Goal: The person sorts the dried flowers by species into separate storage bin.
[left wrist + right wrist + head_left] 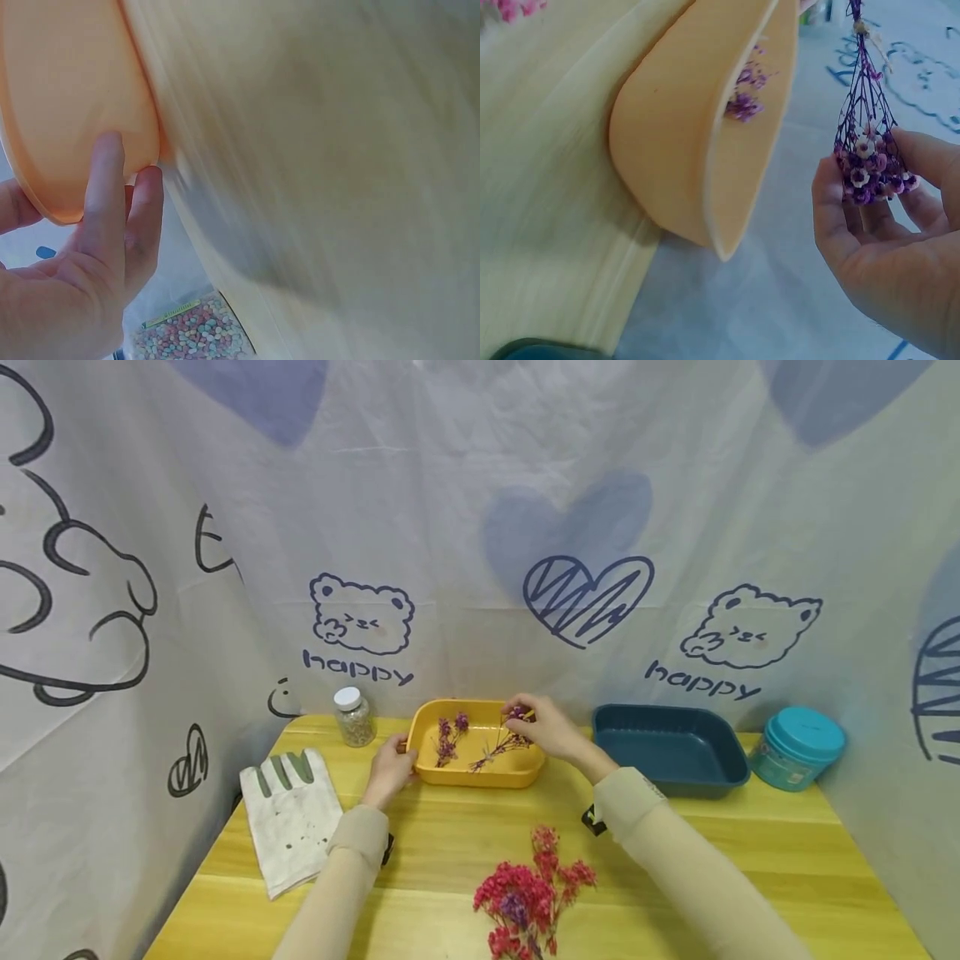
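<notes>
A yellow rectangular dish (480,777) stands at the back middle of the table. My left hand (392,768) grips its left end, with the thumb by the rim and fingers (105,202) against the outer wall in the left wrist view. My right hand (551,727) is over the dish's right side. Between its thumb and fingers it pinches the blossoms of a small tied bunch of purple dried flowers (866,161), whose stems point away from the palm. Another purple dried flower sprig (447,743) lies inside the dish on the left.
Right of the yellow dish sits a dark blue dish (671,752), then a turquoise lidded tub (798,752). At the back left is a white-capped jar (354,718); a white cloth (292,827) lies in front of it. Pinkish-red dried flowers (525,897) are at the table's front.
</notes>
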`<state>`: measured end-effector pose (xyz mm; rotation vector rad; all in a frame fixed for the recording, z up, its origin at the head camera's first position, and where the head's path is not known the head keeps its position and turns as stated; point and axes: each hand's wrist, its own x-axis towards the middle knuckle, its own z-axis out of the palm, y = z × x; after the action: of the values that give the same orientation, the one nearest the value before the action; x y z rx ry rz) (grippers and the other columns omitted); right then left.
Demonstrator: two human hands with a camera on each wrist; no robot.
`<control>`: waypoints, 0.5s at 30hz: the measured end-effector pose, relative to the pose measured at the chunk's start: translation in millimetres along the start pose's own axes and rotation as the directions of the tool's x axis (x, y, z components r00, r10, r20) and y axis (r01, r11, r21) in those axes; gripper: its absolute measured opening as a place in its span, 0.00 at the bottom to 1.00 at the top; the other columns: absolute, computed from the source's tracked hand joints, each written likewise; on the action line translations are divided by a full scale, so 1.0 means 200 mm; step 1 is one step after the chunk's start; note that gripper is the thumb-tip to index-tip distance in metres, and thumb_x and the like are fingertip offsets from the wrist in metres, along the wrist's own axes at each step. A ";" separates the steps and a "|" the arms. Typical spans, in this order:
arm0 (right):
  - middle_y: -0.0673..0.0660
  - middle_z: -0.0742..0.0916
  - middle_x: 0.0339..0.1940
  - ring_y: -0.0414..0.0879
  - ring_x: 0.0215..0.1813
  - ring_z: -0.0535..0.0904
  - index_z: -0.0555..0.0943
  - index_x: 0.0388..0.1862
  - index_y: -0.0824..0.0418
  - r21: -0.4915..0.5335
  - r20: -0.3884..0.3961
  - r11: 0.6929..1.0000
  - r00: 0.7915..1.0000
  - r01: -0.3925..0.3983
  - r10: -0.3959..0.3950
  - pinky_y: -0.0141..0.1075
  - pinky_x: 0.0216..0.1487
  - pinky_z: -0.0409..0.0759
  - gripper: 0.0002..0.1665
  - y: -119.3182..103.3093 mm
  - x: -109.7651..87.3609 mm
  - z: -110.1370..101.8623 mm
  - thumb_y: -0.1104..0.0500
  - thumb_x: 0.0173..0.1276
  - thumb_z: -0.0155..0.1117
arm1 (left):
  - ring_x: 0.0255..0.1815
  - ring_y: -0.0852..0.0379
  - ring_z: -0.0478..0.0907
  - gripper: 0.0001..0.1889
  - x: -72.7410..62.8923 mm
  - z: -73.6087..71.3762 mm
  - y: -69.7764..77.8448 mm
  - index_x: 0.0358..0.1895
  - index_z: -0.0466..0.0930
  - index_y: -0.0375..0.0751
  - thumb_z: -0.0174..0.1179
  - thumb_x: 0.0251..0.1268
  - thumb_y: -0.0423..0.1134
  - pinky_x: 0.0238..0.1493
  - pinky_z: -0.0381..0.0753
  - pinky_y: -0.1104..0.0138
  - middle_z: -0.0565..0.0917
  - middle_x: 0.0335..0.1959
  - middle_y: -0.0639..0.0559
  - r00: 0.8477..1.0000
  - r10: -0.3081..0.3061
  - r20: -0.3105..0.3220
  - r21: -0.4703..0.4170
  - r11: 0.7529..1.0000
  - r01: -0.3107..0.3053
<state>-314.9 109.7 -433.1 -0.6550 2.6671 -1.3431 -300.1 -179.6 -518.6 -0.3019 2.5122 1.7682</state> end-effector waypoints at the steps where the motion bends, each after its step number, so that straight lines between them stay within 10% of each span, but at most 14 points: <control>1: 0.65 0.87 0.58 0.54 0.55 0.83 0.83 0.58 0.63 -0.003 -0.012 1.000 1.000 -0.014 0.014 0.44 0.57 0.86 0.13 0.01 0.01 0.01 0.63 0.79 0.62 | 0.62 0.31 0.81 0.26 0.00 0.00 0.00 0.78 0.65 0.30 0.48 0.81 0.31 0.55 0.92 0.53 0.74 0.67 0.27 1.000 -0.002 -0.002 0.000 1.000 0.002; 15: 0.66 0.87 0.56 0.59 0.60 0.83 0.84 0.57 0.67 -0.131 -0.108 0.988 0.992 -0.076 0.062 0.51 0.65 0.84 0.14 0.10 0.18 0.15 0.66 0.75 0.65 | 0.62 0.29 0.81 0.26 -0.01 0.00 0.00 0.78 0.64 0.29 0.47 0.81 0.31 0.55 0.91 0.51 0.74 0.68 0.26 1.000 0.007 0.001 -0.027 1.000 -0.007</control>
<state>-345.6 83.3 -463.5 -0.5135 2.8542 -1.2201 -299.0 -179.8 -517.6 -0.2939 2.4935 1.8059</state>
